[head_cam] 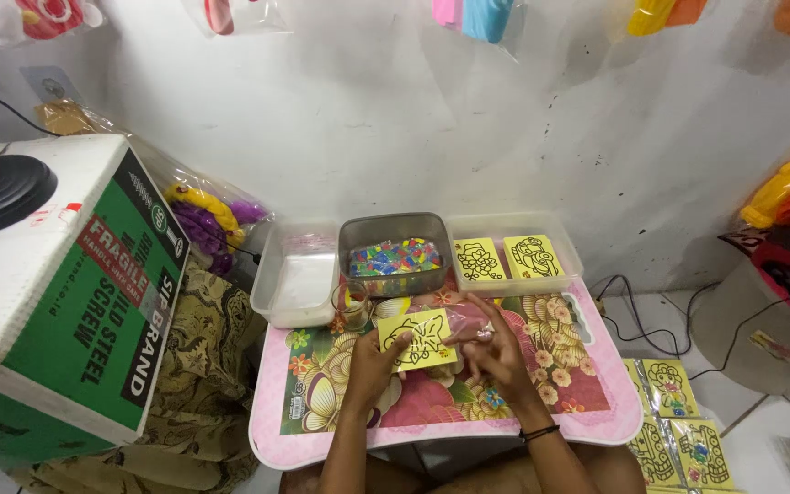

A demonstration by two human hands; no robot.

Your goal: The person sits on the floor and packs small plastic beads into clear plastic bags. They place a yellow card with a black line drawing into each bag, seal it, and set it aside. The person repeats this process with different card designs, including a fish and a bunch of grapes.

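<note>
My left hand (372,364) grips the lower left corner of a yellow card with a black outline drawing (416,339), held just above a small pink table with a flower print (587,402). Fingers of my right hand (496,352) pinch the card's right edge, where a thin clear plastic sleeve (468,322) seems to sit against it. A black band circles my right wrist. Both hands are over the middle of the table.
At the table's back stand a clear tub (299,274), a grey tub of small colourful packets (395,252) and a clear tray with two more yellow cards (509,256). A large green and white box (66,284) is left. More yellow cards (678,421) lie on the floor right.
</note>
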